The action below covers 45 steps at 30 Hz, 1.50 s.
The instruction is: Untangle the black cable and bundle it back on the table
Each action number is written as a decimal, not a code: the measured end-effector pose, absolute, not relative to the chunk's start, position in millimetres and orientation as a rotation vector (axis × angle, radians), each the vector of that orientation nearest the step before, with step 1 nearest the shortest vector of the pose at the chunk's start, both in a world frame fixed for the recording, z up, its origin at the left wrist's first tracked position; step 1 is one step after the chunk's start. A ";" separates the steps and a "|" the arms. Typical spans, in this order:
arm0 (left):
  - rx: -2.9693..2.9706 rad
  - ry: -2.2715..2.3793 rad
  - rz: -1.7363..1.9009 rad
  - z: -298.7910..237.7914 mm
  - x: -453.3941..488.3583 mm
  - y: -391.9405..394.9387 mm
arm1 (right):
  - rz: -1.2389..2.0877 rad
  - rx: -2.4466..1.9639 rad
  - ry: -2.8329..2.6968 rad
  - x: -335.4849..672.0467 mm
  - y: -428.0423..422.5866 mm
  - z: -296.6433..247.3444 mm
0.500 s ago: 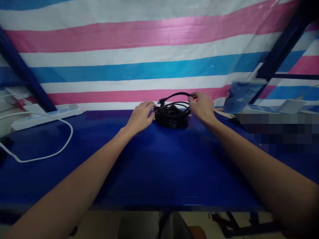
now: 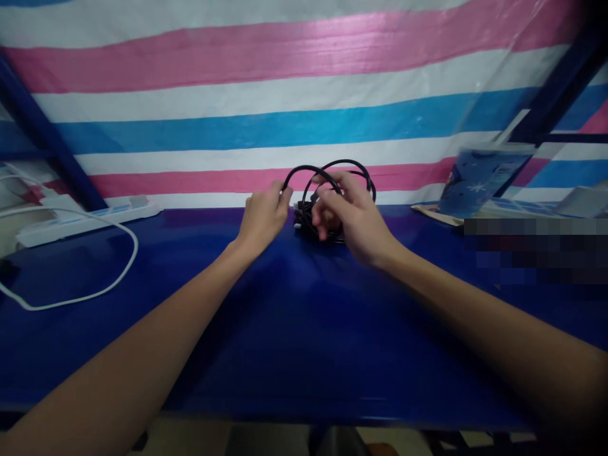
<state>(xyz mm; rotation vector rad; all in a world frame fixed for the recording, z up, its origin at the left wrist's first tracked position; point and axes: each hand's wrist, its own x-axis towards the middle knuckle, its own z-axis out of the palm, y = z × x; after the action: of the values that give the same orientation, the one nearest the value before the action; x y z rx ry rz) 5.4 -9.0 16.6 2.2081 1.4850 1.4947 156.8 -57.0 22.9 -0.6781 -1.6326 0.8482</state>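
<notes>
A coiled black cable (image 2: 306,218) lies near the back edge of the blue table (image 2: 294,342), with loops rising above the pile. Fingers closed, my left hand (image 2: 266,212) pinches one end of the cable on the left of the coil; the tip itself is hidden in the fingers. From there the cable arches over to my right hand (image 2: 354,215), which is in front of the coil with its thumb and fingers curled around a strand. Much of the coil is hidden behind my right hand. Pale connector parts show at the coil's left side.
A white power strip (image 2: 90,221) and a looping white cable (image 2: 128,266) are at the left. To the right stands a tilted blue cup (image 2: 482,180) with a straw, beside a flat tan item (image 2: 437,214). A striped sheet (image 2: 266,133) hangs behind the table.
My left hand has gone from resting by the coil to pinching a cable end. My right hand has moved left and down across the coil's front, and the loops now stand higher.
</notes>
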 end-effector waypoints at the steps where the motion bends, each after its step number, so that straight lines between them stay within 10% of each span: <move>1: 2.088 1.476 1.525 18.8 3.8 -8.2 | 0.873 -0.653 -1.700 154.7 -57.3 19.2; 9: 1.364 1.078 1.074 25.5 -2.5 -12.4 | 0.139 -0.757 -2.248 165.4 -35.9 -4.4; 29: 0.881 0.703 1.549 26.9 23.6 -31.6 | 1.150 -0.659 -1.440 158.7 -39.2 16.5; 45: 1.911 0.972 1.371 10.6 23.8 -28.2 | 0.423 -1.128 -1.586 179.0 -22.3 9.8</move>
<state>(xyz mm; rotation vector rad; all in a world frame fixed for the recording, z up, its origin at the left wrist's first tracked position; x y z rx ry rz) 23.8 -28.2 10.6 1.9106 0.9717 1.3715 179.0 -22.3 9.8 -1.1279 -1.5858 0.4230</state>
